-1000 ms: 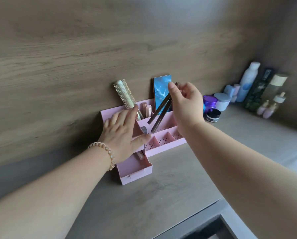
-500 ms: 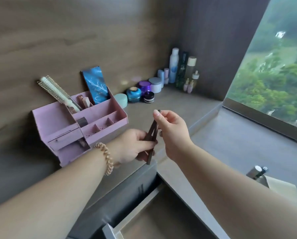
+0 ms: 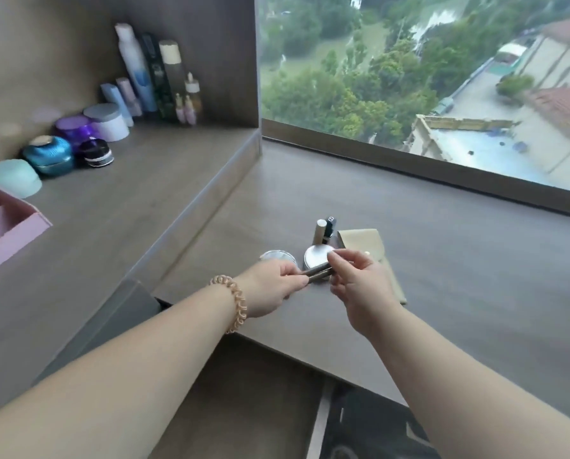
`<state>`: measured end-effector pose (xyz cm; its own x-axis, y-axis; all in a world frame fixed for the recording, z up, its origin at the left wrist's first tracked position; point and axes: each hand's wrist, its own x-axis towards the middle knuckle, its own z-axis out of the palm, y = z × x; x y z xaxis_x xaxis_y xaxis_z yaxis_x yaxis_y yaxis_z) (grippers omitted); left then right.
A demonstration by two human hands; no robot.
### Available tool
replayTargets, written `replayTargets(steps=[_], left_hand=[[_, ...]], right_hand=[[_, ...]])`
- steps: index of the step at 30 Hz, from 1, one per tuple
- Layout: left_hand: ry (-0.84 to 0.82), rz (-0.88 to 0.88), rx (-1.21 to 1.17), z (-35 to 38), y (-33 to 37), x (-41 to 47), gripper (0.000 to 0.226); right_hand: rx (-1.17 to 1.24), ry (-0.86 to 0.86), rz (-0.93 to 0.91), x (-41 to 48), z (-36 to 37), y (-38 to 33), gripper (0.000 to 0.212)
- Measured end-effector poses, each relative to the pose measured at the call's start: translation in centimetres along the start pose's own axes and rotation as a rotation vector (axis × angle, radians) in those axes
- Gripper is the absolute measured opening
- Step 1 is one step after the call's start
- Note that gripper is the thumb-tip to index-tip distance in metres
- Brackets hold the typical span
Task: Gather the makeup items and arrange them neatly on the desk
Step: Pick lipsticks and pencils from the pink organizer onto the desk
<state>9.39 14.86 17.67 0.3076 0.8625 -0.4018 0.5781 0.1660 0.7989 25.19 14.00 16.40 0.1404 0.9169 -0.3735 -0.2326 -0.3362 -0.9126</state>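
Observation:
Two thin dark makeup pencils (image 3: 318, 272) lie level just above the lower desk (image 3: 442, 276), held at their ends by my left hand (image 3: 270, 286) and my right hand (image 3: 359, 279). Behind them sit two round silver compacts (image 3: 278, 256) (image 3: 316, 255), two upright tubes (image 3: 325, 231), and a beige pouch (image 3: 363, 243) partly hidden by my right hand.
The pink organiser (image 3: 8, 233) is at the left edge on the raised shelf (image 3: 128, 200). Jars (image 3: 48, 155) and bottles (image 3: 154, 71) line the shelf's back. A window (image 3: 426, 77) borders the desk's far side. A dark gap (image 3: 369, 425) lies below the desk's front edge.
My view swung right from the organiser to the lower desk. Both hands carried the pencils there from the organiser and turned them level over the compacts.

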Motion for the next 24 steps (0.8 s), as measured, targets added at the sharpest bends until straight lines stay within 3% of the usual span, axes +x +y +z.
replayTargets(steps=[7,12,19,24], left_hand=[[0.13,-0.039,0.09,6.3,0.6,3.4,0.018],[0.208,-0.168,0.155,8.8,-0.3,5.2,0.014],[0.437,-0.315,0.284,10.5,-1.0,6.0,0.01],[0.62,-0.388,0.327,10.8,-1.7,5.5,0.018]], right_hand=[[-0.051,0.08,-0.001,2.7,-7.7,-0.2,0.011],[-0.163,0.015,0.073,5.5,-9.5,0.8,0.018],[-0.255,-0.098,0.159,8.4,-11.7,1.0,0.022],[-0.443,-0.182,0.068,9.3,-10.8,1.4,0.034]])
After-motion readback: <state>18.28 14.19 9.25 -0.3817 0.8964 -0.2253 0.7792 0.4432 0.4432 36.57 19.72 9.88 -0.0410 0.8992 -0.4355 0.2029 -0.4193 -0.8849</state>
